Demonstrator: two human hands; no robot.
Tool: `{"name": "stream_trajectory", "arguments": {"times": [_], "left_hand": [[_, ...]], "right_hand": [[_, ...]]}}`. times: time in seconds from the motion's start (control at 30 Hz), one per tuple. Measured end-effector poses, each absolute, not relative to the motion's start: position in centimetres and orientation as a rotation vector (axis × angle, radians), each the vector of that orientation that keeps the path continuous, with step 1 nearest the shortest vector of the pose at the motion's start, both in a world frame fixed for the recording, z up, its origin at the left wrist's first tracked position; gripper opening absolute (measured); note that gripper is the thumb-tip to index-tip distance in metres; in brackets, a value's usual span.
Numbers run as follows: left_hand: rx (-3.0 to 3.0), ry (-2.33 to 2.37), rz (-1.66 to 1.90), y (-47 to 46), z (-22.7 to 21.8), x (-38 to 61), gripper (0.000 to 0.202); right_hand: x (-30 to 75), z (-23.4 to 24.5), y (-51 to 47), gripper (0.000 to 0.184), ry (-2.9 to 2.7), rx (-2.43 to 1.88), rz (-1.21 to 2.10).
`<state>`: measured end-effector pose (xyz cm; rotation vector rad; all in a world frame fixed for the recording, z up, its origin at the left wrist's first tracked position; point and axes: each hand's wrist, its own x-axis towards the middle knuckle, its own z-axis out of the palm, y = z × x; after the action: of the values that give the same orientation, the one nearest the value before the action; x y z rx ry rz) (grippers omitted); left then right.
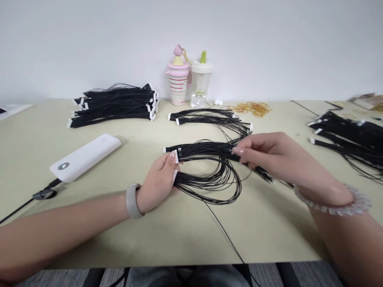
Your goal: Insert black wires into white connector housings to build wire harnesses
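Note:
A loop of thin black wires [215,175] with white connector ends lies across the tabletop [119,235] in front of me. My left hand [158,183] rests at the left of this loop, its fingers on the white ends [175,166] of two wire bunches. My right hand [263,151] pinches a black wire bunch [223,150] between thumb and fingertips, and the wire tails stick out past it. A grey band circles my left wrist, and a beaded bracelet circles my right.
Behind my hands lies another wire bundle [206,117]. A large wire stack [113,105] is at back left, and more wires [347,139] are at right. A white power bank [85,157] with cable, a pink bottle [178,75], a transparent bottle [200,81] and loose rubber bands [251,108] also stand there.

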<state>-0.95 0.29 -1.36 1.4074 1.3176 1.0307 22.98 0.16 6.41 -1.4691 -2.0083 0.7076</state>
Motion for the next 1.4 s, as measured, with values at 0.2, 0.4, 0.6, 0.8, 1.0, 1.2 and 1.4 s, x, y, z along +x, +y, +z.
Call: {"name": "stream_trajectory", "arguments": {"times": [0.2, 0.4, 0.6, 0.8, 1.0, 1.2, 1.4], "left_hand": [[1.296, 1.267, 1.062, 0.5, -1.6, -0.8, 0.042], [1.275, 1.235, 1.084, 0.5, -1.7, -0.7, 0.042], [1.273, 1.220, 1.103, 0.6, -1.7, -0.8, 0.042], [1.248, 1.260, 1.059, 0.4, -1.0, -0.6, 0.038], [1.336, 1.326, 1.030, 0.2, -0.8, -0.6, 0.039], [1.419, 1.328, 0.997, 0.2, -0.7, -0.7, 0.039], [1.590, 1.261, 0.975, -0.2, -0.5, -0.7, 0.039]], "right_hand": [[24.6, 6.0, 1.4, 0.023, -2.601, -1.728, 0.881], [24.6, 6.2, 0.5, 0.029, -2.749, -1.675, 1.039], [24.0, 6.6, -0.2, 0.021, -2.837, -1.487, 1.278], [25.1, 7.0, 0.6, 0.028, -2.110, -1.674, 0.414], [23.9, 6.7, 0.1, 0.032, -1.638, -1.318, 0.445], [21.8, 6.4, -1.2, 0.027, -1.571, -1.084, 0.560], [20.7, 5.1, -1.3, 0.059, -1.873, -0.997, 0.847]]}}
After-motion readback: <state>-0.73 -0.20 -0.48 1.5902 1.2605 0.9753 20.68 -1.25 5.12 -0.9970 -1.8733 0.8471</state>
